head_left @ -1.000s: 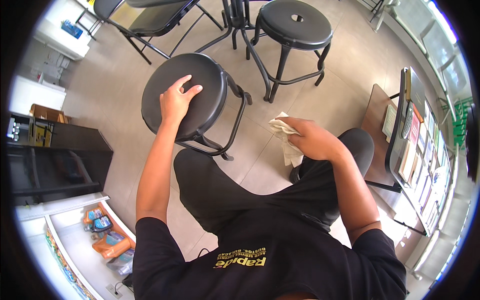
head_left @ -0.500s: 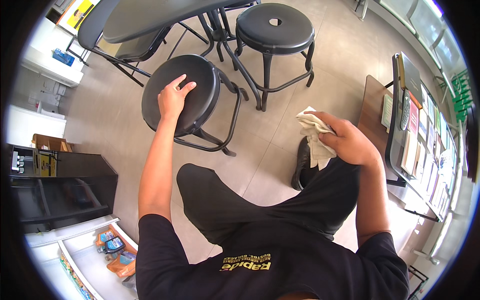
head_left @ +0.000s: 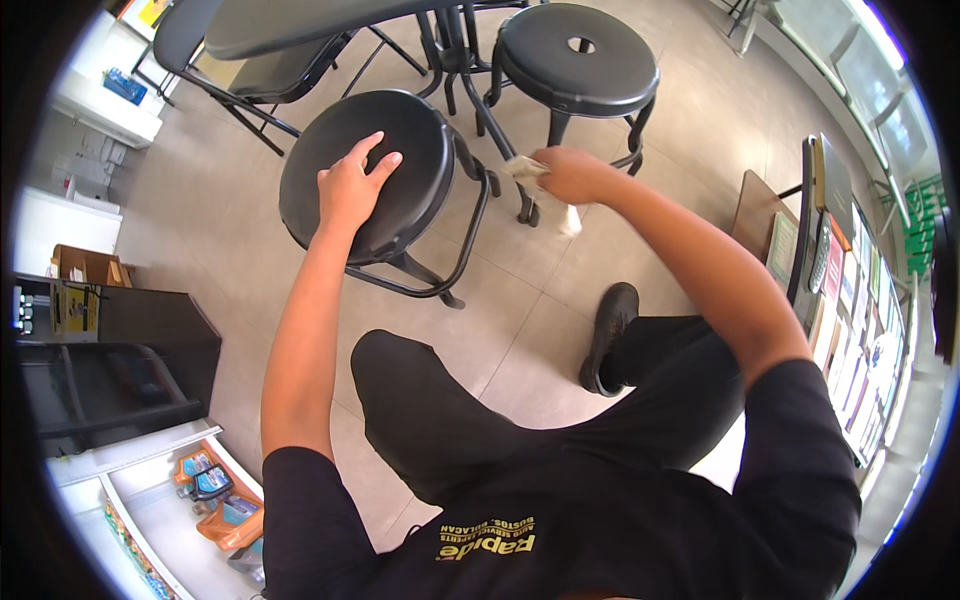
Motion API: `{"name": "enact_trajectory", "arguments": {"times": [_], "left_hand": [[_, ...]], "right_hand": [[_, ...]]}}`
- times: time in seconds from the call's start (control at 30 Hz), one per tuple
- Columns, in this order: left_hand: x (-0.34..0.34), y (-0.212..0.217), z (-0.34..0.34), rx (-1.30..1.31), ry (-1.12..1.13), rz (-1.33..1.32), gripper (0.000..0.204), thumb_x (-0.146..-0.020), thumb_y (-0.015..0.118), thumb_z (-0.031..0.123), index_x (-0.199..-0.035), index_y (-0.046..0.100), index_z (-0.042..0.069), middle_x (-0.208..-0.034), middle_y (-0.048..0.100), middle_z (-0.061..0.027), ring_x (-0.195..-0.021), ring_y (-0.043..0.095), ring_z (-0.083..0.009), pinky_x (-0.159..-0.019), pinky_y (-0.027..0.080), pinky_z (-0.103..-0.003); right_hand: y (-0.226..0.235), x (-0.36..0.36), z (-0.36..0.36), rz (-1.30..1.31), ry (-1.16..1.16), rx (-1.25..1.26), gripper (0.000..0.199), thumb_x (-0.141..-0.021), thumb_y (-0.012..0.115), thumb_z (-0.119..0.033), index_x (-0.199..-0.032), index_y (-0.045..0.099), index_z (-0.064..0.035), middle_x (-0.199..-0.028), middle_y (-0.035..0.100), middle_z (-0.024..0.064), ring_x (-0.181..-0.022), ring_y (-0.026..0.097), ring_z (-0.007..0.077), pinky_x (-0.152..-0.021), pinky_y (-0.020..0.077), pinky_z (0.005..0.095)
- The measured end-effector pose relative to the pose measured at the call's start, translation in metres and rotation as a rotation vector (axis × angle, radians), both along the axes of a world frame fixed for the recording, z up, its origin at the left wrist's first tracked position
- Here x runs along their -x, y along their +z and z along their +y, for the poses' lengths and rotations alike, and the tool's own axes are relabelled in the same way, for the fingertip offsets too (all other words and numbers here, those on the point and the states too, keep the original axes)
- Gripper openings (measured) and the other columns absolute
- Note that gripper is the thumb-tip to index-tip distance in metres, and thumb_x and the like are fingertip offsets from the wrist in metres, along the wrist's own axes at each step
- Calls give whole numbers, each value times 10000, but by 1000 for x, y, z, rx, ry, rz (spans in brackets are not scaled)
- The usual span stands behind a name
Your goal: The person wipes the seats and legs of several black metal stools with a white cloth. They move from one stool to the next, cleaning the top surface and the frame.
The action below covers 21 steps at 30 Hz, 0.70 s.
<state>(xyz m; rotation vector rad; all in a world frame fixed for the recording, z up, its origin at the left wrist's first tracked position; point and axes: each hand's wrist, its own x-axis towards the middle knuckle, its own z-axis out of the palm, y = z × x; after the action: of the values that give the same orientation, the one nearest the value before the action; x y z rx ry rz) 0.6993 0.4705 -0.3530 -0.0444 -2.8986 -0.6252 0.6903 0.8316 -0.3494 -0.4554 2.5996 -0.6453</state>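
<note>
A black round stool (head_left: 420, 200) stands tilted in view ahead of my left knee. My left hand (head_left: 348, 195) rests on its seat, thumb and forefinger spread apart; the other fingers are partly hidden. My right hand (head_left: 578, 177) is closed on a crumpled whitish cloth (head_left: 524, 170), held in the air just right of that stool. One end of the cloth hangs below the hand and is smeared by motion. Behind the hand stands a second black stool (head_left: 600, 75) with a hole in its seat.
A dark round table (head_left: 300, 30) and a black folding chair (head_left: 185, 50) are at the far left. On the right is a rack with papers and a remote (head_left: 822, 240). Orange bottles (head_left: 230, 522) lie in a white shelf at lower left. My black shoe (head_left: 608, 335) is on the tiled floor.
My right hand has swung forward and left with the cloth, from above my right shoe to beside the near stool. My left hand stays on the seat. The view has shifted slightly.
</note>
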Motion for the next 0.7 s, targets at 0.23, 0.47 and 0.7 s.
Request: {"name": "enact_trajectory", "arguments": {"times": [0.23, 0.47, 0.7], "left_hand": [[-9, 11, 8, -11, -6, 57, 588, -973, 697, 578, -1381, 705, 155, -1037, 778, -173, -985, 725, -290, -944, 436, -426], [-12, 7, 0, -49, 4, 25, 590, -956, 720, 580, -1360, 721, 150, -914, 739, -128, -894, 685, -255, -900, 413, -398], [-10, 11, 5, -67, 22, -10, 609, -957, 707, 605, -1358, 721, 146, -921, 748, -136, -920, 693, -262, -924, 418, -394]], "right_hand": [[-121, 151, -119, 461, -383, 194, 365, -953, 578, -114, -1299, 696, -107, -1384, 623, 212, -1265, 633, 420, -1056, 546, 497], [-172, 195, -141, 604, -231, -26, 266, -1027, 560, -185, -1239, 708, -122, -1413, 505, 98, -1256, 593, 354, -1012, 585, 472], [-203, 145, -100, 747, -50, -224, 279, -1012, 548, -146, -1256, 663, -73, -1294, 525, 131, -1171, 619, 352, -864, 638, 437]]}}
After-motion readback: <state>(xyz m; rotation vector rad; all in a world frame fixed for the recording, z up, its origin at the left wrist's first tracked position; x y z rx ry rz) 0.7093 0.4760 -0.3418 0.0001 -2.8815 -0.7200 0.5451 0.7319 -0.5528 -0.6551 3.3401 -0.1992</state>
